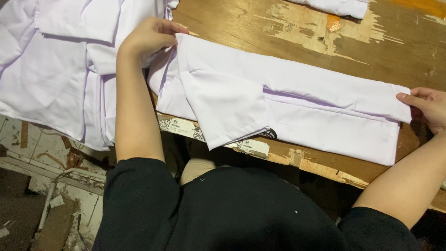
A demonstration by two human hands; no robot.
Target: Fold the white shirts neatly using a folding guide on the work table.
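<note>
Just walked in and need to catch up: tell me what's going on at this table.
A person in a black top is handling a white folded garment laid lengthwise on a worn wooden table. The left hand grips one end, the right hand holds the other. A pile of white garments lies to the left.

A black short-sleeved top flecked with pale specks, bare forearms, and light beige trousers.

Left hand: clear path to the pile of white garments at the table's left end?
Probably yes. The left hand pinches the near end of the folded white garment, and the pile of white garments lies right beside it on the wooden table, nothing between.
</note>
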